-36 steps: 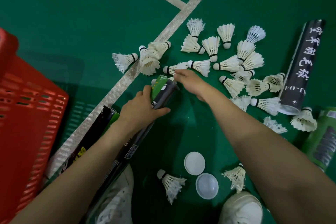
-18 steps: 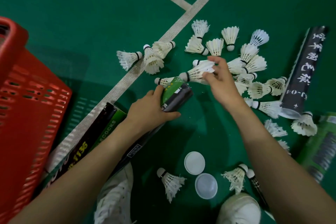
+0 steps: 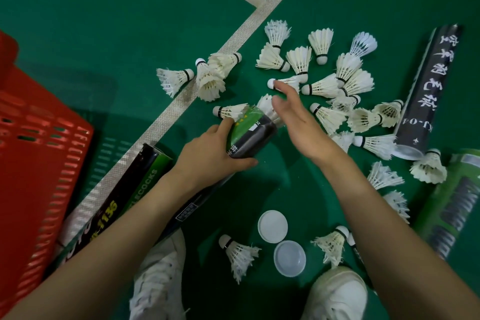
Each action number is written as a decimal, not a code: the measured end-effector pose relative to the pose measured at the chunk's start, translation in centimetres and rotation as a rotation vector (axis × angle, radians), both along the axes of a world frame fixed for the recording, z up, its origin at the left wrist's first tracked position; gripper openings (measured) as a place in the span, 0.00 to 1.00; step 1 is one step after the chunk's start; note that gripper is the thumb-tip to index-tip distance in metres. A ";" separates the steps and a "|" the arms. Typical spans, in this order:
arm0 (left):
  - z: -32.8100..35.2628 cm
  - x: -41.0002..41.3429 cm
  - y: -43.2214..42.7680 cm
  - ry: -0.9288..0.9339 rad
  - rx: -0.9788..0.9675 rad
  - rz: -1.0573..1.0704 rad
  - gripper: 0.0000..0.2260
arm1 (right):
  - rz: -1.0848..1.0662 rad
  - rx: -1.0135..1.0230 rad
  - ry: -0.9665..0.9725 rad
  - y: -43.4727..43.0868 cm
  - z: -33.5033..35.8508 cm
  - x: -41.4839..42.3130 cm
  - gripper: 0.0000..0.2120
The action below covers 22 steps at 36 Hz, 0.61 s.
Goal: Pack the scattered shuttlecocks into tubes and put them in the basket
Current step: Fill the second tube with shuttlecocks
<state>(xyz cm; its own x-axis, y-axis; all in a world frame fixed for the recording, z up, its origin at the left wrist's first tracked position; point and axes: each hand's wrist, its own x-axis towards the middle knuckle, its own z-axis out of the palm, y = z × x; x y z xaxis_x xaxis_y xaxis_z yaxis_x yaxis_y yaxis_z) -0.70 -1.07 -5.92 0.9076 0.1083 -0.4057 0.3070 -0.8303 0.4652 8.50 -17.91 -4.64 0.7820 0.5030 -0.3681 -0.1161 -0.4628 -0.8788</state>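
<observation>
Green court floor (image 3: 104,21) with white lines (image 3: 246,26); left sneaker (image 3: 158,280), right sneaker (image 3: 337,296), both white.

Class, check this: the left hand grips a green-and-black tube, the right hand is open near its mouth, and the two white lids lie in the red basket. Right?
Not quite. In the head view the two white lids lie on the green floor, not in the red basket. The left hand does grip the green-and-black tube, and the right hand is open near its mouth.
</observation>
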 end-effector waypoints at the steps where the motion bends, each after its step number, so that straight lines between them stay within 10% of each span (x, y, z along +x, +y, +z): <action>1: 0.0 0.0 0.0 -0.007 0.004 -0.001 0.37 | -0.036 0.029 0.034 0.2 0.3 -0.2 0.25; 8: -0.2 -0.1 0.5 -0.045 0.035 0.058 0.39 | 0.059 -0.001 0.132 3.0 -0.3 -1.0 0.34; 14: -1.2 0.4 1.6 0.030 0.072 0.129 0.38 | -0.280 0.014 0.055 4.2 -4.4 0.5 0.21; 22: -2.0 0.0 4.1 0.037 0.044 0.250 0.35 | -0.092 -0.089 0.255 6.6 -7.2 1.0 0.17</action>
